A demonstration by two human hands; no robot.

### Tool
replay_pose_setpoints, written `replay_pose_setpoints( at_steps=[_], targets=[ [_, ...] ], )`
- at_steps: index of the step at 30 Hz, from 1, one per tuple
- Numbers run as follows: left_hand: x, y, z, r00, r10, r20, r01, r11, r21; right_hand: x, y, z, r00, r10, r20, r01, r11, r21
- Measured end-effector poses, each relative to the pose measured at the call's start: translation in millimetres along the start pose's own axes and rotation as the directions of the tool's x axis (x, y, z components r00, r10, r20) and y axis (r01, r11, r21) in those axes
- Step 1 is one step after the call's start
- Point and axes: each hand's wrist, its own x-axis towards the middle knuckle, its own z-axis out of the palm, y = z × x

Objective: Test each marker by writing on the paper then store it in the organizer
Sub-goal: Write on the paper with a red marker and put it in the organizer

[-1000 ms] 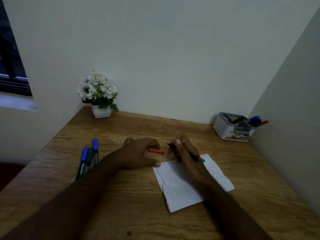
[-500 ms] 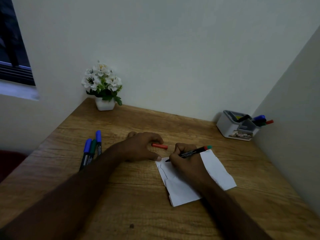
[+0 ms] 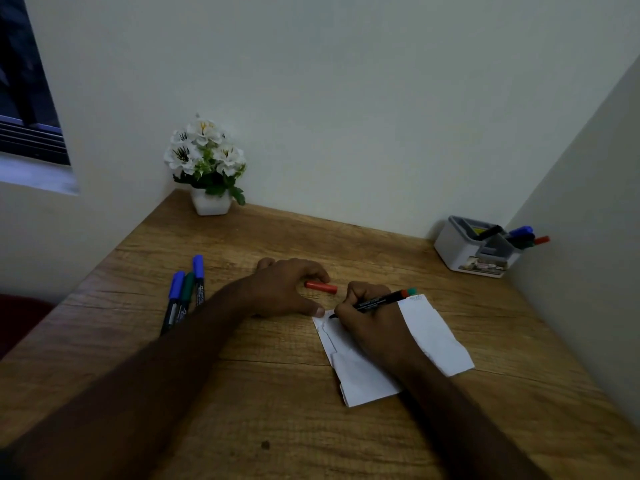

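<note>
Left of centre, three capped markers (image 3: 183, 296) wait on the desk (image 3: 242, 393). The left hand (image 3: 287, 291) curls loosely over a red cap (image 3: 321, 287), thumb pinning the paper (image 3: 433, 337) corner. The right hand (image 3: 372, 320) grips the marker (image 3: 375, 301), tip on the paper's upper-left edge. If that thumb lifts, the creased sheet may slide and ink would hit the wood. At far right, the organizer (image 3: 453, 244) sits in the corner of bare walls.

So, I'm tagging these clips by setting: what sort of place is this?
Probably a home or small office desk nook: a wooden desk set in a wall corner, a potted flower, and an organizer holding markers.
</note>
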Motion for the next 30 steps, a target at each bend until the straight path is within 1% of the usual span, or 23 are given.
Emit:
replay_pose_setpoints(
  at_steps=[7,20,27,30],
  targets=[
    [0.3,-0.6,0.0,1.0,0.003,0.008,-0.003,1.0,-0.002,-0.4,1.2,-0.6,1.0,0.006,-0.01,-0.006,0.999,0.033],
    [-0.1,-0.9,0.8,1.0,-0.004,0.003,0.004,1.0,0.0,1.2,5.4,1.2,1.0,-0.001,-0.031,0.002,1.0,0.025],
    [2.5,-5.1,1.9,1.0,-0.001,0.003,0.001,0.999,-0.033,2.3,5.9,2.3,0.999,0.001,-0.042,0.0,1.0,0.024],
    [2.3,-4.0,2.2,1.0,-0.008,0.002,0.008,1.0,-0.013,1.7,8.0,1.8,0.999,0.005,-0.038,-0.004,0.999,0.033]
  ],
)
